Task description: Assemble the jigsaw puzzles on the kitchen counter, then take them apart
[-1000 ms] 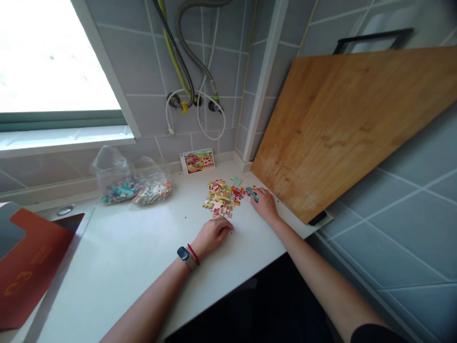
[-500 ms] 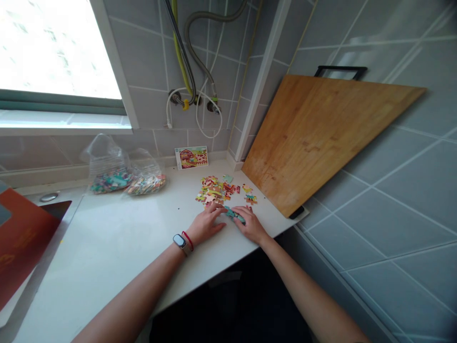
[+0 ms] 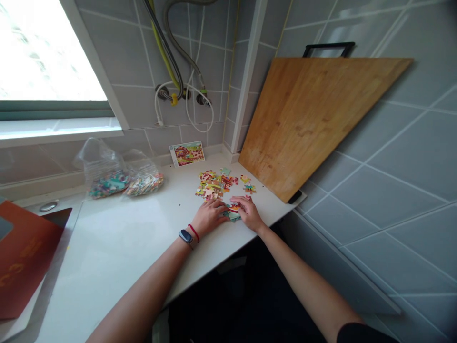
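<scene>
On the white counter my two hands work close together at a small group of jigsaw puzzle pieces (image 3: pixel 233 216), mostly teal. A puzzle piece with red, orange and white (image 3: pixel 233 208) shows between them, above the teal ones. My right hand (image 3: pixel 251 215) has its thumb and fingers closed at that piece's right edge. My left hand (image 3: pixel 209 216) lies with fingers stretched towards the left side of the group, its fingertips touching the pieces. Just beyond them is a loose heap of puzzle pieces (image 3: pixel 210 185) in pink, yellow and red. A few more pieces (image 3: pixel 249 187) lie to its right.
A picture card (image 3: pixel 187 153) of a farm scene leans against the back wall. Two clear plastic bags (image 3: pixel 144 185) of pieces stand left of it. A wooden board (image 3: pixel 314 114) leans on the right wall. An orange-red folder-like object (image 3: pixel 24 257) is at far left.
The red, orange and white piece now shows between my hands, where teal pieces showed before. My right hand's fingers have closed in on it. The view has shifted slightly.
</scene>
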A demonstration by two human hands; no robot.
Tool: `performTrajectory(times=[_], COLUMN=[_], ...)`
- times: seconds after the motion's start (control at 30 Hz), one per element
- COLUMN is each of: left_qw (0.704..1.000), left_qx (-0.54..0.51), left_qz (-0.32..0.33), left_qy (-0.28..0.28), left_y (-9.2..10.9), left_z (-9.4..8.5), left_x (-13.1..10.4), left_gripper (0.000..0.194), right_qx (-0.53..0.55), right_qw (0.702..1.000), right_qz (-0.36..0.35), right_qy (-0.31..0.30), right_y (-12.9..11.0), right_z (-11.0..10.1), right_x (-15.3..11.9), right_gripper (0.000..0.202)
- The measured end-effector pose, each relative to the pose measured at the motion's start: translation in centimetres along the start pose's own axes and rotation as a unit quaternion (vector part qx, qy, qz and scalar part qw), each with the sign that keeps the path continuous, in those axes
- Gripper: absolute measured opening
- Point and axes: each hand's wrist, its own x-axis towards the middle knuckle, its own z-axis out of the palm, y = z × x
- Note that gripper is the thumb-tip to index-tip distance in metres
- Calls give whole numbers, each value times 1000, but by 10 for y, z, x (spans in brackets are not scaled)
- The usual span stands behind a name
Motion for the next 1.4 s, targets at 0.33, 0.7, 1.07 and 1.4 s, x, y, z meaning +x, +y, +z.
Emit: performTrajectory(times=[0.33,0.7,1.07,1.4], left_qw=[992,993,995,989], left_qx=[61,61,65,88], left_qz=[-109,-98,-73,-116], left_qy=[-8,-33,-30,-20], left_y=[40,41,35,48], left_z=[1,-3,0,6], left_x=[8,8,6,14], left_gripper=[60,49,35,54], right_qx=[-33,-119,-164,-184], right_qw=[998,987,986,979], right_qz=[-34,-49,-21,-59], right_qy=[-45,-92,-3,-72], right_y=[-10,3,20,3], right_z=[2,-26,-36,-39], right_x=[1,-33,-33,-34], right_gripper=[69,38,36,53])
